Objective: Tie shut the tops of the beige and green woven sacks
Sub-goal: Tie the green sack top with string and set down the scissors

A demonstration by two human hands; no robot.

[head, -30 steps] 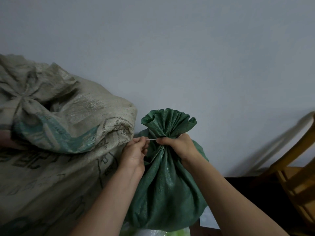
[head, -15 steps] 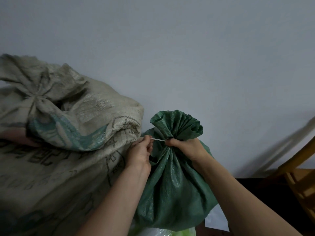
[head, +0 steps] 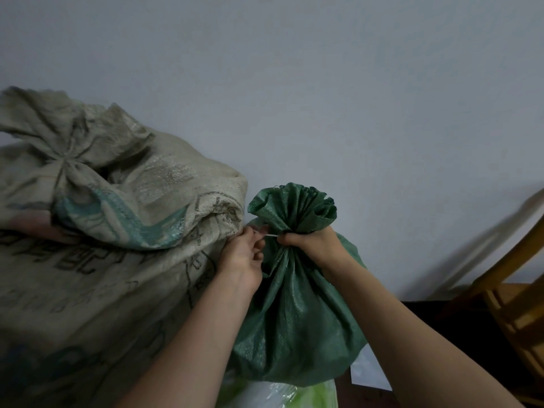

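Presently, the work is at the green sack. The wall (head: 323,98) stands behind it. The beige sack (head: 117,260), the largest item, lies to the left of the green sack and touches it. Its top is gathered into a pleated rosette, but whether a tie holds it cannot be told.

The green sack (head: 297,325) stands upright, with its mouth bunched into a frill above a narrow neck. A wooden chair (head: 518,304) stands well apart, to the right of the green sack.

The right hand (head: 312,242) is curled round the neck of the green sack and clamps the gathers. The left hand (head: 244,254), just left of the neck, pinches a thin pale cord (head: 270,236). The cord runs taut from those fingers to the right hand.

Step in hand, by judgement: cinching the cord on the green sack. The next move calls for steady outward tension on the cord while the right hand keeps the gathers compressed. The knot must then be closed before that grip relaxes, or the neck is likely to spring open.
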